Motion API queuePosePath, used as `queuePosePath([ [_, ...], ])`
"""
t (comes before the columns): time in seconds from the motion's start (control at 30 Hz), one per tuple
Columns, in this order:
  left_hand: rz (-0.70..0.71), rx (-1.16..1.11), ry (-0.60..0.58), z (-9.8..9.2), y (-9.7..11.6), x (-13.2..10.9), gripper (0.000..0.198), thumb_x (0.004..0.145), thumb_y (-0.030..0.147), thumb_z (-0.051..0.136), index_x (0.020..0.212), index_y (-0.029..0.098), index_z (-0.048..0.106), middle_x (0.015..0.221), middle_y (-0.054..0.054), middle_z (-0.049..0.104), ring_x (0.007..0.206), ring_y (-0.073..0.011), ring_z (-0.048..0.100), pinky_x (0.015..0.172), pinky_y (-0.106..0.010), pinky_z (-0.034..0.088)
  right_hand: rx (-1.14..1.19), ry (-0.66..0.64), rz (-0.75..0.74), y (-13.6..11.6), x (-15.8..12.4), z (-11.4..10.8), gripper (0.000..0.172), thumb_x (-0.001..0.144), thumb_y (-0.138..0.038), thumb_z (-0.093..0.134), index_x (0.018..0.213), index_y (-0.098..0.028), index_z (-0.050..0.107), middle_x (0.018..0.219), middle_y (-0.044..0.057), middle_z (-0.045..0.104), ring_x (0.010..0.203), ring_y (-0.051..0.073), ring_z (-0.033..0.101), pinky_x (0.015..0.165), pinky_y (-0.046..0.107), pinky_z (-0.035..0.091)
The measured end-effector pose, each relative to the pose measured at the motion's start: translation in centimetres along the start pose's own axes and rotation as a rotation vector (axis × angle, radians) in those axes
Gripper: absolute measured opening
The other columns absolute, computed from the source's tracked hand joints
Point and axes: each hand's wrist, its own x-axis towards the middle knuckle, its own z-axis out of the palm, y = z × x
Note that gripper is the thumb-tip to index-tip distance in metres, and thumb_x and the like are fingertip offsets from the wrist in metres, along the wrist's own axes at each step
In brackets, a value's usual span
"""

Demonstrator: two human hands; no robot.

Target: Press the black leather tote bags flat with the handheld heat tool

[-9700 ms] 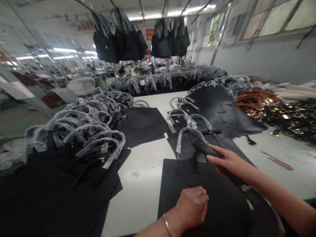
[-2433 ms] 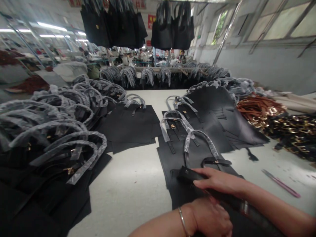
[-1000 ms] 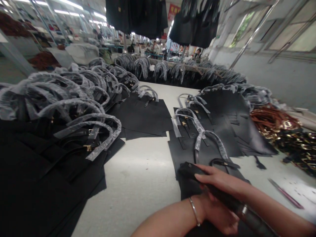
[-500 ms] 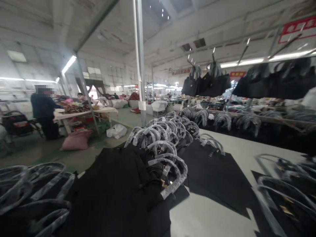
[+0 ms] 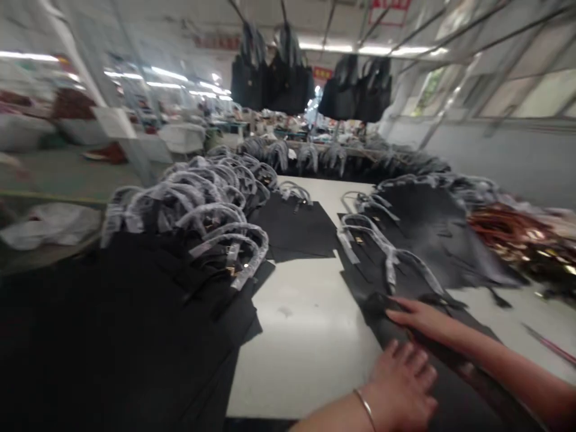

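Note:
At the lower right, my left hand (image 5: 400, 384), with a thin bracelet at its wrist, rests against black bag material. Its fingers are slightly bent and apart, blurred by motion. Just beyond it my right hand (image 5: 416, 318) has its thumb and fingers closed on the edge of a black bag panel (image 5: 382, 309); the far fingertips are hidden. Plastic-wrapped handles (image 5: 416, 270) with small gold fittings lie on the black pieces ahead of both hands. Across the white tabletop, a heap of black bag panels (image 5: 90, 312) with wrapped handles (image 5: 216, 186) covers the left side.
A single black panel (image 5: 297, 231) lies mid-table. Brown and gold straps (image 5: 517, 237) are piled at the right, near a thin red-handled tool (image 5: 549, 342). Finished black bags (image 5: 288, 84) hang from a rack beyond. A metal post (image 5: 76, 60) stands at the left.
The view has swung to the right and down. Both my hands now show at the lower right, on the black pieces; neither was visible before. The person at the far left has left the view.

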Motion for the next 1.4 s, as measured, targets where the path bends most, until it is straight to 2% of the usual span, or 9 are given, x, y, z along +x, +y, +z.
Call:
queuePosePath([
  [0.17,0.017,-0.078,0.034,2.3,-1.8,0.9,0.058,0.096,0.046,0.021,0.142,0.015,0.038,0.152,-0.008,0.033,0.140,-0.0270,0.023,0.113,-0.047,0.014,0.111,0.070,0.172,3.0,-5.0,-3.2,0.053,0.091,-0.044,0.051,0.139,-0.023,0.041,0.080,0.001,0.065,0.040,0.010,0.057,0.038,0.020,0.045],
  [0.37,0.004,-0.115,0.037,1.5,-1.3,0.2,0.059,0.097,0.047,0.021,0.142,0.014,0.037,0.151,-0.010,0.033,0.140,-0.0281,0.022,0.114,-0.049,0.015,0.340,-0.235,0.210,3.2,-7.6,-2.7,0.061,0.081,-0.047,0.064,0.134,-0.021,0.048,0.068,-0.001,0.063,0.039,0.011,0.056,0.035,0.019,0.043],
  [0.53,-0.002,-0.174,0.064,1.4,-1.3,0.4,0.057,0.096,0.048,0.029,0.141,0.015,0.039,0.148,-0.011,0.039,0.140,-0.0270,0.025,0.115,-0.046,0.013,0.487,-0.318,0.208,2.7,-6.0,-1.0,0.056,0.078,-0.044,0.066,0.127,-0.017,0.055,0.060,-0.002,0.062,0.042,0.010,0.054,0.040,0.018,0.042],
  [0.8,-0.016,-0.215,0.028,0.1,-1.0,0.4,0.056,0.096,0.047,0.032,0.145,0.018,0.033,0.152,-0.008,0.032,0.142,-0.0238,0.021,0.117,-0.045,0.011,0.434,-0.393,0.177,4.2,-5.5,-2.7,0.064,0.075,-0.044,0.068,0.132,-0.018,0.053,0.058,-0.004,0.060,0.041,0.010,0.051,0.040,0.019,0.041],
  [1.07,-0.064,-0.293,-0.104,-1.0,-0.7,0.7,0.056,0.095,0.049,0.036,0.145,0.025,0.031,0.155,-0.004,0.026,0.143,-0.0239,0.018,0.118,-0.048,0.008,0.319,0.037,-0.021,6.5,-4.3,-4.4,0.073,0.080,-0.041,0.062,0.144,-0.016,0.038,0.074,0.002,0.069,0.046,0.014,0.057,0.046,0.024,0.045],
  [1.17,-0.116,-0.307,-0.190,-1.2,-0.8,1.9,0.061,0.087,0.048,0.052,0.142,0.027,0.036,0.153,-0.005,0.030,0.139,-0.0277,0.027,0.117,-0.049,0.013,0.358,0.142,0.015,10.3,-5.8,-6.5,0.078,0.080,-0.046,0.060,0.145,-0.011,0.034,0.070,0.002,0.068,0.046,0.016,0.059,0.046,0.026,0.047],
  [1.23,-0.195,-0.271,-0.233,-1.5,-0.9,3.6,0.053,0.082,0.044,0.059,0.131,0.025,0.052,0.142,-0.006,0.047,0.128,-0.0301,0.041,0.113,-0.049,0.024,0.376,0.195,0.049,13.8,-7.3,-7.0,0.080,0.078,-0.049,0.061,0.143,-0.009,0.035,0.065,0.002,0.068,0.046,0.018,0.061,0.046,0.027,0.048],
  [1.33,-0.369,-0.186,-0.203,-2.0,-0.9,7.5,0.027,0.084,0.034,0.052,0.102,0.022,0.068,0.108,-0.008,0.066,0.105,-0.0279,0.057,0.097,-0.043,0.042,0.380,0.265,0.113,18.8,-9.2,-5.7,0.087,0.076,-0.052,0.061,0.145,-0.008,0.032,0.054,0.000,0.065,0.046,0.022,0.063,0.045,0.028,0.048],
  [1.4,-0.423,-0.168,-0.109,-2.1,-1.1,10.7,0.027,0.086,0.029,0.047,0.104,0.022,0.066,0.105,-0.008,0.066,0.101,-0.0254,0.058,0.092,-0.038,0.045,0.405,0.323,0.151,21.0,-9.8,-4.3,0.090,0.077,-0.055,0.058,0.146,-0.007,0.028,0.050,-0.001,0.063,0.045,0.024,0.064,0.045,0.030,0.049],
])
